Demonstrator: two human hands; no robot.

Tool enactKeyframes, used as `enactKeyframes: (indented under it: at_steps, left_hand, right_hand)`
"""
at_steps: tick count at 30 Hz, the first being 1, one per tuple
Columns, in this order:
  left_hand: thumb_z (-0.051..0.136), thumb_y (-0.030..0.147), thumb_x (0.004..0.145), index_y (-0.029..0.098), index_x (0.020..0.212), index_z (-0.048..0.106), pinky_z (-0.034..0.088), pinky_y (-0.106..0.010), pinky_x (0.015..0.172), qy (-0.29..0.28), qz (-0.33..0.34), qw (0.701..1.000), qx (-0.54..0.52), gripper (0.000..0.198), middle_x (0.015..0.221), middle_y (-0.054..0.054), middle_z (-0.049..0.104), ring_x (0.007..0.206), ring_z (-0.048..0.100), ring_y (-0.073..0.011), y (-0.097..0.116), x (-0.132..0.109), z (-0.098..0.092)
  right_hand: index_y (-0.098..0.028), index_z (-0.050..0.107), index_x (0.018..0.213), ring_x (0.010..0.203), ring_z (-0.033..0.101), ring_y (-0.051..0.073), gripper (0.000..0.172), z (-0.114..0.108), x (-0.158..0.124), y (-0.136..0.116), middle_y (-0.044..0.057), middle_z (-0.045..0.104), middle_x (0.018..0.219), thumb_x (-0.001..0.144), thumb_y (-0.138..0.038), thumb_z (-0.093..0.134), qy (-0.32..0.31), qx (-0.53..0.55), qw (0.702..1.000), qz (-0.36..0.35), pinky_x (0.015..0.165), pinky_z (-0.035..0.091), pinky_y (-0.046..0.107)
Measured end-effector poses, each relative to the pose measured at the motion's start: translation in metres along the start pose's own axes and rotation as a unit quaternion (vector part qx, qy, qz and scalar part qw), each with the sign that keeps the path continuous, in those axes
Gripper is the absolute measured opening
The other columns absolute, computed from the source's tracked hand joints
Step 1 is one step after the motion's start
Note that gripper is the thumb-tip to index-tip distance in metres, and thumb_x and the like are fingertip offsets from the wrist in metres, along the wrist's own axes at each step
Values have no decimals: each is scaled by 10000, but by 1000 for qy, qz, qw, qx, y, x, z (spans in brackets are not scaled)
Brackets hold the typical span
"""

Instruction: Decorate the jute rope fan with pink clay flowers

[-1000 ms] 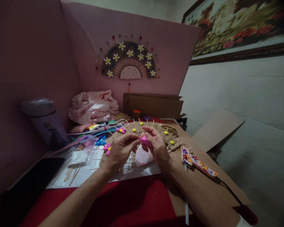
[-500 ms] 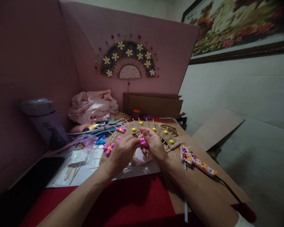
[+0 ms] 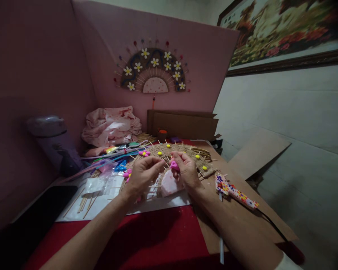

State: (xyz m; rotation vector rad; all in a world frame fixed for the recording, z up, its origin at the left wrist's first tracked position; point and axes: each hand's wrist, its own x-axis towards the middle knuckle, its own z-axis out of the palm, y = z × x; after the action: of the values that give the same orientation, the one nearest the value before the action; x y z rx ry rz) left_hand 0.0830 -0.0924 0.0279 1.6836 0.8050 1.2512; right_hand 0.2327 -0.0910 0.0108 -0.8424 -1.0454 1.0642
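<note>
A lump of pink modelling clay is held in the fingers of my right hand, above a woven fan. Beside it, my left hand is closed in a pinch, its fingertips a little apart from the clay; whether a small bit sits in them I cannot make out. The fan is wound from brown cord on thin sticks and carries yellow clay dots and pink flowers with yellow centres. A pale half-round piece forms its inner part. My left hand partly covers a lower pink flower.
To the right lies a flower-patterned glue gun with its cord and a glue stick. Loose sticks, plastic bags and a dark flat object lie left. A bottle and bundled cloth stand behind.
My left hand has drawn away from the pink clay, leftward, opening a gap between the hands. The clay stays in my right hand, which has shifted slightly right.
</note>
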Motion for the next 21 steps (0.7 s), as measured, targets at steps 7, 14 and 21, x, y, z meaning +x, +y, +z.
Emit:
enactKeyframes:
  at_steps: [7,14,21]
  left_hand:
    - [754,327,661,132,626,581,318,-137,368,47,-139,947,-284,264,539,22,569,401,435,-33,10,4,-3]
    - [792,185,591,105,817,665,479,-175,507,24,-141,938,-315,271,716,-48,679,548,606,-90,9,6,-5]
    - [762,392,639,99,715,653,309,-136,306,17,-149,945,-291,321,512,19,562,346,453,-39,5,6,-3]
  right_hand:
    - [-166,577,842,327,405,28,324,-3,1,2,-69,521,559,753,-473,633,25,-5,999,-22,277,278,138]
    - [-151,599,788,319,373,26,335,2,-7,-3,-67,481,512,794,-486,587,20,-81,993,-79,290,268,147]
    - [-141,615,733,336,394,51,501,2,-8,-3,-43,471,469,764,-634,532,-10,3,999,-36,295,269,166]
